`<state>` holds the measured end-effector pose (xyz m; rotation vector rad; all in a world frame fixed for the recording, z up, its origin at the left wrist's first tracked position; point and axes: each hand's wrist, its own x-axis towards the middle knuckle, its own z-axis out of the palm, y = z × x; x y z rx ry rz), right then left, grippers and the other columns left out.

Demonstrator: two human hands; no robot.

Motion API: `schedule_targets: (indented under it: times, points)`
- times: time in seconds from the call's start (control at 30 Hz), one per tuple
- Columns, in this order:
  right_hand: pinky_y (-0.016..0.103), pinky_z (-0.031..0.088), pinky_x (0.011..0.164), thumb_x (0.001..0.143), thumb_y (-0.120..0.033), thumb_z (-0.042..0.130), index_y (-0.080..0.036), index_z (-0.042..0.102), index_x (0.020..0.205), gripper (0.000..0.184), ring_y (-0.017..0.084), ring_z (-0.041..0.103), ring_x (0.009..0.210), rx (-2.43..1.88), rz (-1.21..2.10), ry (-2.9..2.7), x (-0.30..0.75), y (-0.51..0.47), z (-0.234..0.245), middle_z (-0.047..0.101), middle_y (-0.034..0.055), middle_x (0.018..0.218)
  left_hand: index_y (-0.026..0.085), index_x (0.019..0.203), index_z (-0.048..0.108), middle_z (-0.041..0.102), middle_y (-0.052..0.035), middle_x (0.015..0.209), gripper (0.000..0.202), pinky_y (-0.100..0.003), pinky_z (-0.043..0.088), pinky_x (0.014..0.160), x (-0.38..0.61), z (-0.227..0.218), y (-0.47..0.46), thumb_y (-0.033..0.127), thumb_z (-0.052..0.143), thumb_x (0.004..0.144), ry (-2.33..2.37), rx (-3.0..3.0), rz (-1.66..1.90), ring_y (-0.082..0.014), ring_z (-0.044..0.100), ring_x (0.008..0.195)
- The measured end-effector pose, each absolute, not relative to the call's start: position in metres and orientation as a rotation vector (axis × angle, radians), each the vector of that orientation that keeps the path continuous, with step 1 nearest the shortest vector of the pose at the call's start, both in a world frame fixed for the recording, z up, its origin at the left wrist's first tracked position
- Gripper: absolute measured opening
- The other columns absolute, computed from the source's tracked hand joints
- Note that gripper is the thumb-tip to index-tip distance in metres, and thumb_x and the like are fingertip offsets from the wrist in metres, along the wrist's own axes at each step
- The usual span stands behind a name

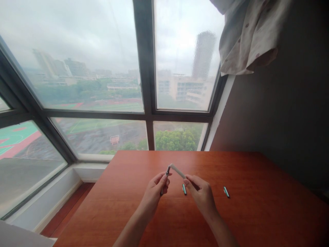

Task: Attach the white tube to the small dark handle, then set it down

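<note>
Both my hands are raised over a reddish-brown wooden table [257,212]. My left hand [156,190] pinches a thin dark pen part [167,173] that stands nearly upright. My right hand [200,193] pinches the lower end of a pale, whitish pen barrel [177,170] that slants up to the left. The two pieces meet at their upper tips at an angle. On the table just below and between my hands lies a small teal battery-like cylinder [184,189]. A second teal cylinder [226,192] lies to the right of my right hand.
A large dark-framed window [146,113] rises behind the table and looks out on buildings and sports fields. A dark wall [282,113] borders the table's right side. A pale cloth [246,37] hangs at the upper right. A white sill [51,202] runs along the left.
</note>
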<state>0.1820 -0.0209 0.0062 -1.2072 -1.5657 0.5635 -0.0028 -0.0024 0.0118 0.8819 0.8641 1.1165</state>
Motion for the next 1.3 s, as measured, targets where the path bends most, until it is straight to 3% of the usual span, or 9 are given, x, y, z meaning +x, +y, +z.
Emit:
schedule_targets:
  times: [0.3, 0.67, 1.3]
  points:
    - [0.025, 0.050, 0.061, 0.088, -0.043, 0.051, -0.015, 0.073, 0.089, 0.035, 0.020, 0.066, 0.067, -1.285, 0.458, -1.549, 0.186, -0.018, 0.004, 0.071, 0.0084, 0.076, 0.015, 0.096, 0.064, 0.045, 0.0050, 0.061, 0.043, -0.020, 0.016, 0.044, -0.004, 0.015, -0.003, 0.048, 0.070, 0.069, 0.922, 0.861, 1.066, -0.0050, 0.029, 0.047]
    - [0.026, 0.051, 0.065, 0.089, -0.039, 0.051, -0.017, 0.073, 0.091, 0.031, 0.021, 0.067, 0.072, -1.307, 0.392, -1.601, 0.190, -0.017, 0.002, 0.073, 0.0091, 0.082, 0.014, 0.093, 0.064, 0.055, 0.0016, 0.068, 0.039, -0.019, 0.012, 0.041, -0.004, 0.017, -0.006, 0.045, 0.069, 0.069, 0.979, 0.936, 1.033, -0.0037, 0.029, 0.044]
    - [0.026, 0.048, 0.060, 0.090, -0.039, 0.048, -0.017, 0.073, 0.088, 0.033, 0.019, 0.064, 0.066, -1.333, 0.313, -1.628, 0.192, -0.016, 0.003, 0.071, 0.0086, 0.076, 0.014, 0.097, 0.066, 0.052, 0.0024, 0.066, 0.045, -0.019, 0.015, 0.039, -0.004, 0.014, -0.005, 0.049, 0.069, 0.068, 1.016, 0.937, 1.050, -0.0035, 0.029, 0.042]
